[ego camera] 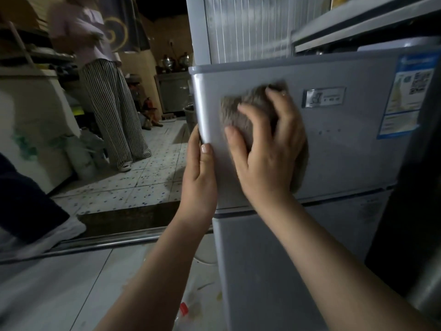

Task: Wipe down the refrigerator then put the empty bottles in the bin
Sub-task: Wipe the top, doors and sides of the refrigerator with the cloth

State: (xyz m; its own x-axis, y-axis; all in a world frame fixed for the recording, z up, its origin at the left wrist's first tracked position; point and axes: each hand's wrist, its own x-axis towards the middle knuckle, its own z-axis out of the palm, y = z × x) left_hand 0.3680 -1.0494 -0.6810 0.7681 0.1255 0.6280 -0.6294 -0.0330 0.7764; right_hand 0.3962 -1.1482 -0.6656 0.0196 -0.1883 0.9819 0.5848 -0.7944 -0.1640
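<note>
A small silver-grey refrigerator point(346, 144) fills the right of the head view, its upper door slightly ajar. My right hand point(265, 149) presses a grey-brown cloth point(241, 111) flat against the upper door's front, fingers spread over it. My left hand point(200, 175) grips the door's left edge, thumb on the front and fingers wrapped behind. A clear plastic bottle with a red cap point(188, 309) lies on the floor near the refrigerator's base, partly hidden by my left forearm.
A person in striped trousers point(114, 111) stands on the speckled tiled floor at the left. Another person's dark leg and white shoe point(43, 225) are at the far left by a step. A dark bucket point(189, 115) stands behind the refrigerator's corner.
</note>
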